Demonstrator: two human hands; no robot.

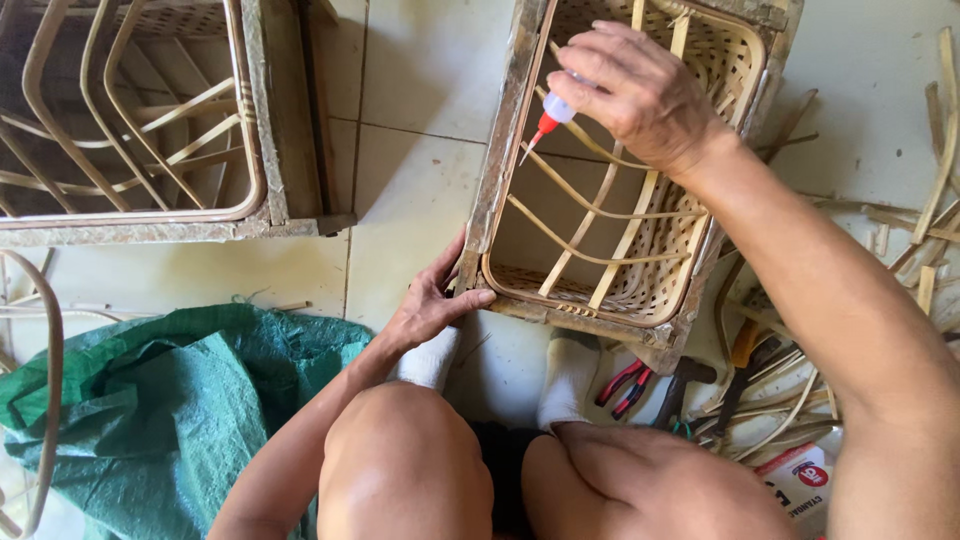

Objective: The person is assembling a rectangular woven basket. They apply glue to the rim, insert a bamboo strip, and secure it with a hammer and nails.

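A woven bamboo basket (700, 70) sits inside a rectangular wooden frame (500, 150) on the tiled floor in front of my knees. My left hand (432, 300) grips the frame's near left corner, thumb on the rim. My right hand (635, 85) hovers over the basket's opening and holds a small white glue bottle (557, 108) with a red nozzle pointing down-left toward the left rim. Thin bamboo strips cross the basket's inside.
A second frame with a bent-cane basket (130, 120) stands at the upper left. A green woven sack (170, 400) lies at the lower left. Red-handled pliers (625, 385), a hammer (685, 380) and loose bamboo strips (940, 150) lie to the right. A glue packet (800, 480) is near my right knee.
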